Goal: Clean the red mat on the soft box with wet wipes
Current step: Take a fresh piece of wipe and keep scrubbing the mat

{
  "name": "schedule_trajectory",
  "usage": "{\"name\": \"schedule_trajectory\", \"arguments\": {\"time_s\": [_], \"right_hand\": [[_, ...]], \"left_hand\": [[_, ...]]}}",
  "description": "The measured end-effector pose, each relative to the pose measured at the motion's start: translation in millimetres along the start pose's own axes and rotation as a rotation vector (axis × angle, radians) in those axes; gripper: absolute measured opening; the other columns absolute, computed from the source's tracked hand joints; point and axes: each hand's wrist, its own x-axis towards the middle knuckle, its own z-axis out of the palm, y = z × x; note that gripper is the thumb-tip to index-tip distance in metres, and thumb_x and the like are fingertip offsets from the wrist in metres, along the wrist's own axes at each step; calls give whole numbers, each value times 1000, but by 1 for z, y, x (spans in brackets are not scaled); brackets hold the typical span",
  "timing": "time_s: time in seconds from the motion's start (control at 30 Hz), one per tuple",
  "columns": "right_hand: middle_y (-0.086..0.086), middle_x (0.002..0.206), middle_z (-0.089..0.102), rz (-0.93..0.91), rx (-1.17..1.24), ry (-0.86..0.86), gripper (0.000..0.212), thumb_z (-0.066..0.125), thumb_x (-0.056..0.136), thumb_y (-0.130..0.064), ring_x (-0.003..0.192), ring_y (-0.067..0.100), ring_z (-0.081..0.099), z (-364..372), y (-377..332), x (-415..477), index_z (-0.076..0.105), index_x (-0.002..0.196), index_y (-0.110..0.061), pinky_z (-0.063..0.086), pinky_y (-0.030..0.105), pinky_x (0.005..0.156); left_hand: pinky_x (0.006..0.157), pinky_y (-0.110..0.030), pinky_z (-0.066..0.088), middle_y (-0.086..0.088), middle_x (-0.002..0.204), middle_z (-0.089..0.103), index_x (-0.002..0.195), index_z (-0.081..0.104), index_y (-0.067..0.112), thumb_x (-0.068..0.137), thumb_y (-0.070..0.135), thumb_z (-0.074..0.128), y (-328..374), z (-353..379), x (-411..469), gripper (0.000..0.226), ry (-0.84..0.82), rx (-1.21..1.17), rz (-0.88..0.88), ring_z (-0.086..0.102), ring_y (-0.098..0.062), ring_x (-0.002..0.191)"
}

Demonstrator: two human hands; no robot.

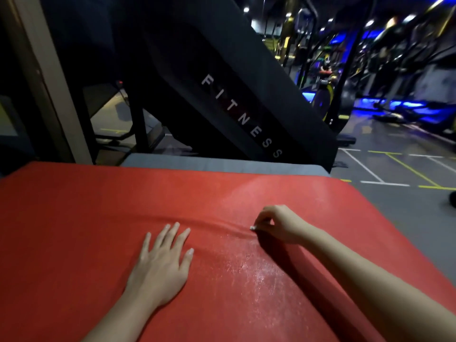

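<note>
The red mat (98, 218) covers the top of the soft box and fills the lower view. My left hand (162, 262) lies flat on it near the middle, fingers spread, holding nothing. To the right, my right hand (276, 224) is pinched shut on a small white wet wipe (253, 227), of which only a tip shows at the fingertips. That tip presses on the mat. A long crease runs left from it towards my left hand. A wet, shiny patch (259, 275) lies on the mat between my two forearms.
The grey edge of the soft box (222, 164) shows beyond the mat's far side. A black slanted machine panel (241, 114) lettered FITNESS rises right behind it. Grey gym floor with painted lines (394, 169) lies to the right, and blue-lit machines stand further back.
</note>
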Motion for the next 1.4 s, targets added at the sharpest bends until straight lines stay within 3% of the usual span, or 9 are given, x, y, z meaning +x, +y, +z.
{"name": "schedule_trajectory", "arguments": {"time_s": [0.23,0.43,0.5,0.67,0.83,1.03,1.23,1.3,1.4], "right_hand": [[6,87,68,165,92,213,18,77,82,-32,84,26,65,6,-13,-9,78,88,-16,45,29,73],[-2,96,71,60,26,30,14,72,87,-29,88,16,65,5,-31,-61,77,95,-19,50,31,82],[-6,92,71,69,76,61,10,74,85,-28,85,13,64,10,-30,-76,77,92,-23,51,32,81],[0,87,71,206,112,242,16,79,80,-35,83,21,65,14,-30,-44,78,87,-21,48,31,73],[7,92,68,169,86,119,23,73,86,-33,86,24,64,13,-55,-73,77,92,-11,46,31,77],[-15,79,66,126,199,-148,19,77,79,-45,75,-3,59,-4,-75,-143,78,88,-29,43,14,66],[-11,79,61,220,191,211,12,79,80,-37,73,3,54,19,-68,-127,79,85,-26,36,21,66],[-10,82,64,186,224,152,13,79,79,-42,76,3,58,15,-67,-145,78,84,-30,41,21,69],[-13,85,68,79,251,-153,13,77,76,-51,82,5,62,-4,-80,-188,76,85,-41,48,24,72]], "left_hand": [[127,-47,3,8,170,16,161,22,35,81,63,-12,2,-5,0,91,-10,13,-4,6,-11,157],[127,-49,3,6,170,15,161,22,34,81,62,-10,1,-4,0,90,-7,0,5,6,-13,157],[126,-49,4,5,170,16,161,23,34,82,62,-8,1,-3,1,90,-1,0,9,7,-14,157],[126,-51,4,2,170,18,161,25,31,104,54,21,0,-1,0,61,-1,-12,12,9,-16,157],[126,-51,5,2,170,18,161,25,30,105,51,25,0,-2,1,59,0,-19,17,9,-16,157],[126,-52,5,1,170,17,161,25,29,105,51,23,0,-3,2,60,-6,-9,18,9,-18,157],[126,-53,6,1,169,20,160,27,28,105,51,25,0,-7,-1,60,-13,-18,15,11,-18,157],[126,-52,6,1,169,21,160,28,28,105,51,26,1,-7,-2,59,0,-13,14,12,-18,157],[125,-53,13,-2,166,30,157,36,25,105,48,31,4,-8,-7,57,23,-8,10,21,-20,155]]}}
